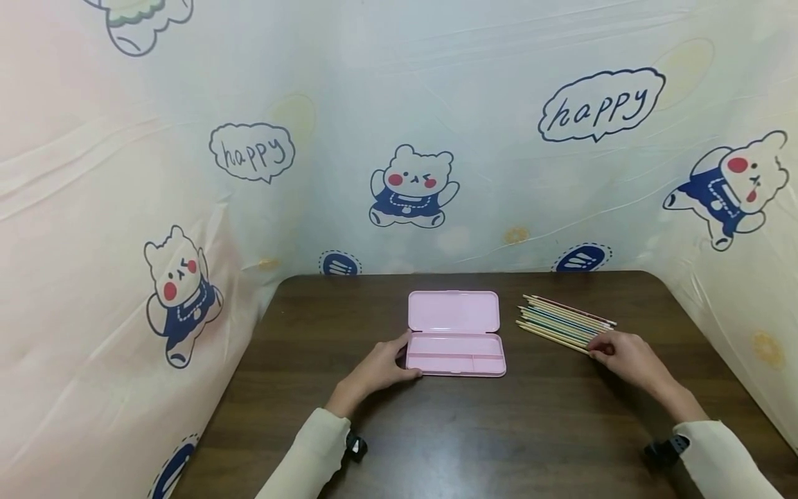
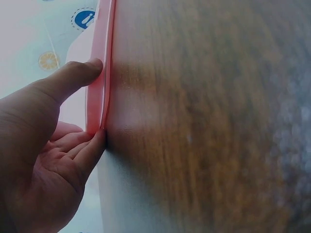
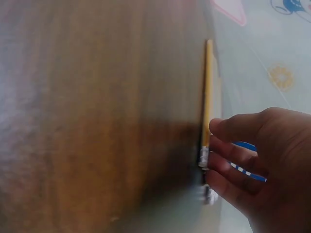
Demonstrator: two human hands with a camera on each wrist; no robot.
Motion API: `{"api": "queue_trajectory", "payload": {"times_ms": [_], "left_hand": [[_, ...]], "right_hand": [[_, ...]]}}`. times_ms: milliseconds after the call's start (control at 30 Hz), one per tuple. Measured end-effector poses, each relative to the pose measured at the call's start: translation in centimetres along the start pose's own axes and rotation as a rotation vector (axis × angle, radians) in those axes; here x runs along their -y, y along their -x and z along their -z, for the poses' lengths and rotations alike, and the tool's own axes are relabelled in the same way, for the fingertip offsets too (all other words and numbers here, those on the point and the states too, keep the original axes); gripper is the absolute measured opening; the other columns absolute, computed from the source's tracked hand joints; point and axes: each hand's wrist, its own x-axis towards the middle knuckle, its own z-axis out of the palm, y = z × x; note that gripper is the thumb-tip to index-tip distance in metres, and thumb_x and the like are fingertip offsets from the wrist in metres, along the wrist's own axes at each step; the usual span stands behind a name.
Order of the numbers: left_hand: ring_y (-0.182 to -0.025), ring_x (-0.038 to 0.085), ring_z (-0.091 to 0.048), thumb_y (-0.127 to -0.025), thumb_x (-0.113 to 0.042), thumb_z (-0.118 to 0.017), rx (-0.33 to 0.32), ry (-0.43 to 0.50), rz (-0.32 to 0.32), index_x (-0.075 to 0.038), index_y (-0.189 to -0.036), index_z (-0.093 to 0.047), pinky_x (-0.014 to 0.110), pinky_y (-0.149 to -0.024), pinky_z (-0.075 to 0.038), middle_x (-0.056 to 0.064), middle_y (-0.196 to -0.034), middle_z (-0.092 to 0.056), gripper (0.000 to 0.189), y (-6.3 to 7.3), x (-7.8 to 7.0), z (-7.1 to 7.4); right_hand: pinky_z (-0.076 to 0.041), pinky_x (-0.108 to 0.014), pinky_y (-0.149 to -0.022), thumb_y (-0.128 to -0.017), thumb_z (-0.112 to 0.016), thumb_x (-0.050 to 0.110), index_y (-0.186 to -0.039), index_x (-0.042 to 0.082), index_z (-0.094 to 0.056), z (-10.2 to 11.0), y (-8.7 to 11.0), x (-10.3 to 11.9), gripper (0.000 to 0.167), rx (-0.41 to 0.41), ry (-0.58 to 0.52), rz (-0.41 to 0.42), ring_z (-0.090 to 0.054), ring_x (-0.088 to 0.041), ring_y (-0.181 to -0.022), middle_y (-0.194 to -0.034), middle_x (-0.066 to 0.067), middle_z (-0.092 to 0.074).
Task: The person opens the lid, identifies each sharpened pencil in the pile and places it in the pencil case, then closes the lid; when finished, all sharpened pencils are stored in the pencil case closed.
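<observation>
An open pink pencil case (image 1: 455, 344) lies on the table, its lid (image 1: 454, 311) folded back and its compartments bare. My left hand (image 1: 382, 362) holds the case by its left end. In the left wrist view, the thumb presses the front wall while fingertips sit at the corner. To the right of the case, several pencils (image 1: 555, 320) lie side by side at a slant, some yellowish and some blue-green. At their near right end, my right hand (image 1: 630, 357) pinches the nearest yellow pencil (image 3: 208, 97) close to its metal eraser band.
The brown wooden table (image 1: 449, 430) ends at a patterned cloth (image 1: 499, 187) that hangs behind it and along both sides. A dark wrist device (image 1: 356, 447) shows at the left sleeve, another (image 1: 666, 450) at the right.
</observation>
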Motion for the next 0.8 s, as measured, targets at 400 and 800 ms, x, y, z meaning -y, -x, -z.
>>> {"api": "queue_trajectory", "payload": {"times_ms": [400,800], "left_hand": [[-0.153,0.025,-0.048,-0.093,-0.043,-0.083,-0.007,-0.002,0.001,-0.014,-0.17,-0.029,0.045,-0.121,-0.045,0.008,-0.17,-0.041,0.098,0.32,-0.23,0.11],[-0.154,0.025,-0.047,-0.094,-0.044,-0.082,-0.007,-0.004,-0.002,-0.015,-0.17,-0.029,0.045,-0.122,-0.044,0.008,-0.171,-0.04,0.098,0.3,-0.11,0.0]], "right_hand": [[-0.054,-0.043,-0.069,-0.09,-0.082,0.009,-0.096,0.01,-0.081,-0.5,0.43,-0.13,0.007,0.015,0.018,-0.002,-0.063,-0.015,-0.078,-0.091,-0.004,-0.076],[-0.053,-0.036,-0.067,-0.088,-0.082,0.004,-0.095,0.008,-0.08,-0.47,0.61,0.08,0.009,-0.023,-0.001,0.005,-0.062,-0.014,-0.078,-0.089,-0.003,-0.073]]}}
